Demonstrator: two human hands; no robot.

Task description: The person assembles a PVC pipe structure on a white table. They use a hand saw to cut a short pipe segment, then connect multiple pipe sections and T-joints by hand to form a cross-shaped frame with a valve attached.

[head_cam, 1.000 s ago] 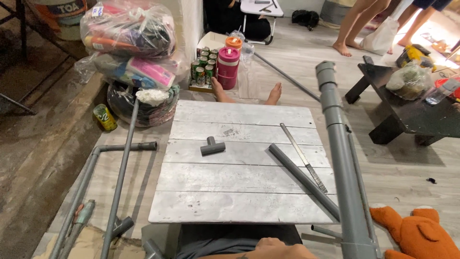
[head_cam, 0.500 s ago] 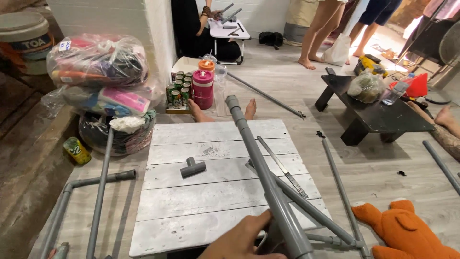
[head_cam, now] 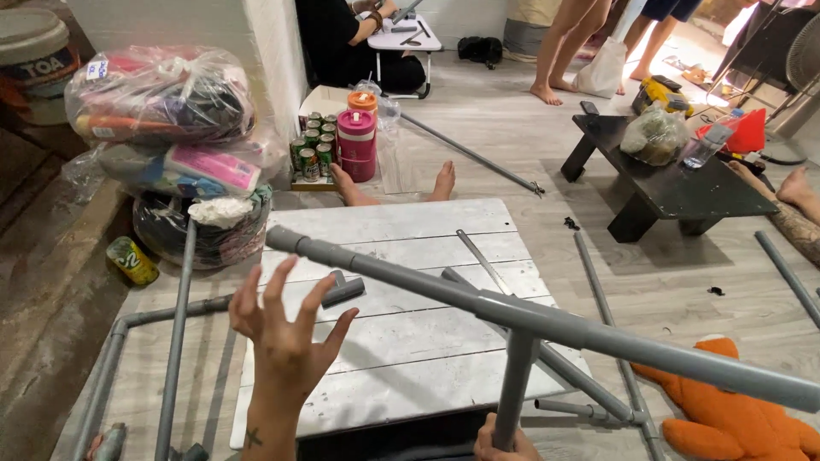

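My left hand (head_cam: 286,341) is raised over the white plank table (head_cam: 401,384), fingers spread, holding nothing, just below a long grey pipe (head_cam: 547,320). That pipe crosses the table from upper left to lower right. A short upright grey pipe (head_cam: 515,384) joins it from below, and my right hand (head_cam: 502,446) grips this upright at the bottom edge of the view. A grey T-fitting (head_cam: 343,290) lies on the table behind my left hand, partly hidden. Another grey pipe (head_cam: 589,384) and a thin metal rod (head_cam: 483,260) lie on the table's right half.
Grey pipes (head_cam: 175,341) lie on the floor at left beside stuffed plastic bags (head_cam: 162,111). Cans (head_cam: 309,149) and a pink jug (head_cam: 357,145) stand beyond the table. A black low table (head_cam: 683,192) and an orange plush toy (head_cam: 735,418) are at right. Other people's legs (head_cam: 572,43) show at the back.
The long grey pipe has swung from pointing away from me to lying across the table. My left hand has risen into view with spread fingers. My right hand now grips the upright.
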